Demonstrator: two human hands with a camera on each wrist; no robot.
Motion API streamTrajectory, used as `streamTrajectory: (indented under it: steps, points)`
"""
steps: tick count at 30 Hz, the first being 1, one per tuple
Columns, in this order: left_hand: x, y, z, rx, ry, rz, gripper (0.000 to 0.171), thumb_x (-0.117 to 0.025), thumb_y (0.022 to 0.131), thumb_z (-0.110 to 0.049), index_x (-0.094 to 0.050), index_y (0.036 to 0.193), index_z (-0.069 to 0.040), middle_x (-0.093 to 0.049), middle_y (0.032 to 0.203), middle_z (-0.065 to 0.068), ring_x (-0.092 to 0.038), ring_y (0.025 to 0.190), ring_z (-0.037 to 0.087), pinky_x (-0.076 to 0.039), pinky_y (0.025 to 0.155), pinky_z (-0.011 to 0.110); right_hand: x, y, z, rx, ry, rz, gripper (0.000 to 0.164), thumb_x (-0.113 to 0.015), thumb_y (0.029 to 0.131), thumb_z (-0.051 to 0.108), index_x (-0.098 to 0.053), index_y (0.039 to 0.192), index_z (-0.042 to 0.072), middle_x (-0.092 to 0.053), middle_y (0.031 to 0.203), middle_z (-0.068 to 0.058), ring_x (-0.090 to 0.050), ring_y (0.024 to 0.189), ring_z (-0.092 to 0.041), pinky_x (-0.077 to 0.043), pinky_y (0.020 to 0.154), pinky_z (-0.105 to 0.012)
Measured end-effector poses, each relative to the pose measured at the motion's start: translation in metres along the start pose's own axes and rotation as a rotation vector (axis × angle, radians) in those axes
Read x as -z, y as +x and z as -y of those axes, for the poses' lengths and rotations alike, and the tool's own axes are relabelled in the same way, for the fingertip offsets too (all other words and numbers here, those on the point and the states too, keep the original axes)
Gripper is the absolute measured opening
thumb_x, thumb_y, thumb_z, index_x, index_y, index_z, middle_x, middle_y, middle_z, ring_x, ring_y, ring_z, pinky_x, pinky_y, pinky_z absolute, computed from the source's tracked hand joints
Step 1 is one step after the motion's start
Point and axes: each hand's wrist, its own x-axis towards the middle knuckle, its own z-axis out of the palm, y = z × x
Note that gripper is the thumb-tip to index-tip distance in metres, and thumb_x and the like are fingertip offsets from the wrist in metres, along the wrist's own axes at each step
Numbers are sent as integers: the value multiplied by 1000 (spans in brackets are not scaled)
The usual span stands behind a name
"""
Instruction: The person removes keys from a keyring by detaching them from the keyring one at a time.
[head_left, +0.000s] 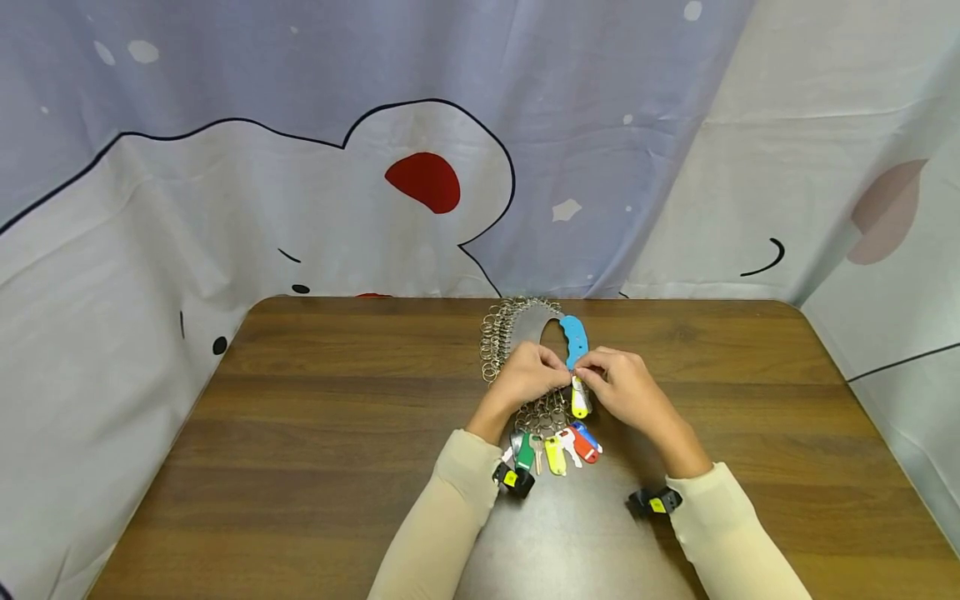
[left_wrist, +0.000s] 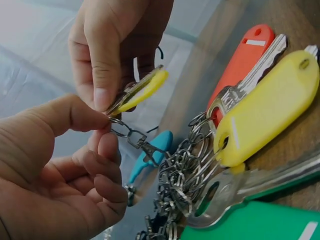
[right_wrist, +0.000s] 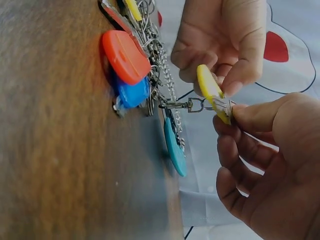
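A key with a yellow tag (head_left: pixel 579 400) is between the two hands, over the table. My left hand (head_left: pixel 528 375) pinches the small split ring (left_wrist: pixel 119 128) with thumb and forefinger. My right hand (head_left: pixel 626 387) pinches the key (right_wrist: pixel 222 106) and its yellow tag at the ring end. A swivel clasp (left_wrist: pixel 150 150) links this ring to a bunch of metal clasps and rings (left_wrist: pixel 175 175). Behind the hands lies a curved grey plate (head_left: pixel 531 321) with a blue handle (head_left: pixel 575 337), edged with many rings.
Nearer the front, more keys lie with a green tag (head_left: pixel 525 452), another yellow tag (head_left: pixel 555 457), a red tag (head_left: pixel 583 446) and a blue tag (head_left: pixel 587 433). They sit on the wooden table (head_left: pixel 337 467). A printed curtain (head_left: pixel 637 167) hangs along the table's back edge.
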Motion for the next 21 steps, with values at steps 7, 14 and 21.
streamTrajectory:
  steps: [7, 14, 21]
  points:
    - [3, -1, -5, -149, 201, 43, 8, -71, 67, -2, -70, 66, -9, -64, 61, 0, -51, 54, 7, -43, 51, 18, 0, 0, 1, -65, -20, -12, 7, -68, 89, 11, -74, 87, 9, -72, 84, -6, -59, 67, -17, -50, 62, -37]
    - [2, -2, -7, -140, 231, 53, 5, -69, 75, -4, -73, 72, -5, -66, 66, 2, -53, 56, 7, -45, 52, 18, 1, 0, 1, -94, 5, 11, 8, -67, 90, 12, -74, 87, 10, -72, 85, -6, -59, 68, -17, -50, 62, -37]
    - [0, -2, -4, -41, 118, 9, 8, -68, 76, -8, -75, 72, -6, -67, 70, 1, -51, 58, 8, -41, 50, 20, 2, 0, 2, -58, -7, 8, 8, -66, 90, 12, -74, 88, 10, -71, 86, -5, -61, 71, -17, -52, 65, -38]
